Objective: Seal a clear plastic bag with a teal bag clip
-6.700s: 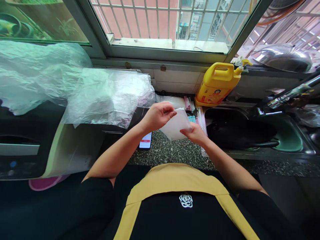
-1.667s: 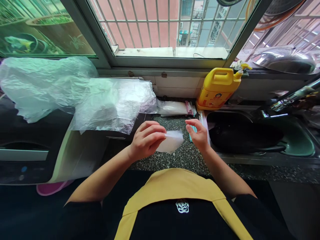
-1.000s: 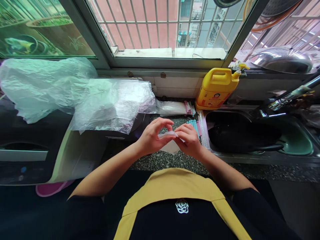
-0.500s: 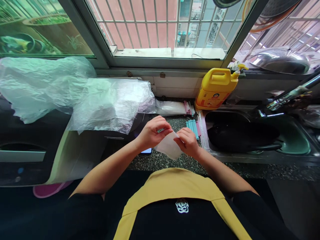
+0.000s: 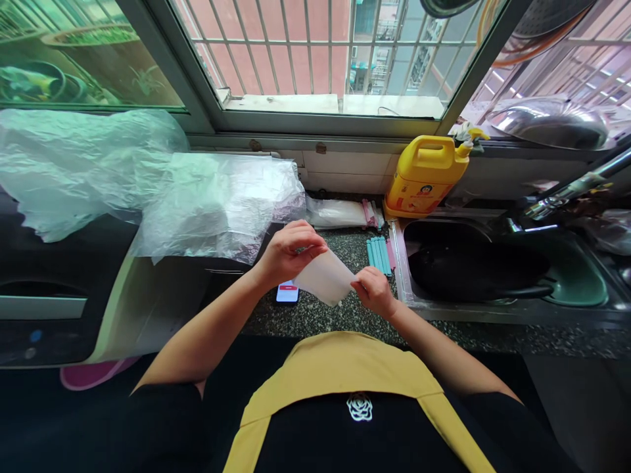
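Observation:
A small whitish, see-through plastic bag (image 5: 325,277) is stretched between my two hands above the speckled counter. My left hand (image 5: 287,251) pinches its upper left side between thumb and fingers. The opposite corner is gripped by my right hand (image 5: 375,289), closed with the thumb on the edge. Partly below my left hand lies a phone (image 5: 287,293) with a lit screen. Beyond my right hand, several turquoise sealing clips (image 5: 378,255) lie side by side, with a pink one at their right.
Large clear plastic sheeting (image 5: 211,203) covers the left back. A pack of white bags (image 5: 340,213) lies near the wall. A yellow jug (image 5: 426,176) stands behind the sink (image 5: 582,276), which holds a black pan (image 5: 473,268). A faucet (image 5: 547,200) reaches in from the right.
My hands have moved apart, the left one further left and the right one slightly right and down. The bag is now spread wider between them, and more of the phone shows.

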Demonstrator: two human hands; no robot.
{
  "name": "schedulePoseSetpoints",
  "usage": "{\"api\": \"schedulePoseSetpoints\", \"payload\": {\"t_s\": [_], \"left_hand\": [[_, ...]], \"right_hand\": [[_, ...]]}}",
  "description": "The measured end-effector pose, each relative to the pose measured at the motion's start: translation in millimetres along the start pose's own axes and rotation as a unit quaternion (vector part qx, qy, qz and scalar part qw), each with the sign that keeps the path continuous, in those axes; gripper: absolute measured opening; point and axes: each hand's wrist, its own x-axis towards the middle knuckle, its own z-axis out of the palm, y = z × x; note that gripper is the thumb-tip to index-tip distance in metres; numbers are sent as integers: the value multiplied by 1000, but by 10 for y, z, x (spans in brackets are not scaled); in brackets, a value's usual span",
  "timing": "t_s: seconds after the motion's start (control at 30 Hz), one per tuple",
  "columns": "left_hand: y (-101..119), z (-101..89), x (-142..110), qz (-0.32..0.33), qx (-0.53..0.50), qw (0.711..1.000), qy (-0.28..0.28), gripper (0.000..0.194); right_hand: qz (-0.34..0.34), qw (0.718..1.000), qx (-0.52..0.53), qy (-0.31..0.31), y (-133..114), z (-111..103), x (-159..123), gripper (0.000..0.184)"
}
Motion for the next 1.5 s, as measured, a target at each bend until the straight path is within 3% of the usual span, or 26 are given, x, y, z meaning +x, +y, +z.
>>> {"api": "schedulePoseSetpoints", "payload": {"t_s": [0.2, 0.33, 0.43, 0.47, 0.53, 0.63, 0.73, 0.83, 0.9, 0.97, 1.2, 1.37, 1.5], "left_hand": [[47, 97, -35, 89, 114, 988, -62, 19], [96, 230, -12, 152, 144, 972, -103, 23], [98, 313, 48, 149, 116, 973, -131, 27], [89, 321, 64, 129, 99, 978, -132, 29], [57, 305, 66, 59, 48, 991, -109, 30], [1, 258, -38, -94, -94, 991, -26, 47], [-11, 322, -236, -245, -268, 932, 6, 66], [44, 511, -402, -378, -355, 855, -11, 63], [94, 627, -449, -437, -372, 819, 9, 53], [131, 686, -454, -457, -372, 807, 30, 49], [136, 703, -459, -405, -353, 842, 38, 44], [129, 818, -512, -325, -296, 895, 83, 39], [100, 879, -574, -317, -296, 900, 47, 42]], "right_hand": [[1, 1000, 16, -14, 67, -12, -108, 7], [47, 997, 68, -5, -33, -190, 148, 32], [50, 990, 132, -18, -170, -267, 386, 18], [53, 988, 144, -19, -212, -275, 441, 9], [71, 986, 152, -6, -272, -279, 498, 14], [121, 981, 148, 36, -296, -285, 475, 20], [183, 970, 142, 72, -278, -286, 400, 20], [210, 963, 149, 75, -265, -264, 336, 19], [211, 962, 159, 64, -267, -252, 312, 21], [216, 961, 165, 50, -277, -257, 304, 21], [242, 957, 154, 52, -305, -327, 305, 18], [233, 960, 155, -1, -308, -340, 253, 16], [267, 945, 183, -34, -294, -358, 183, 21]]}}
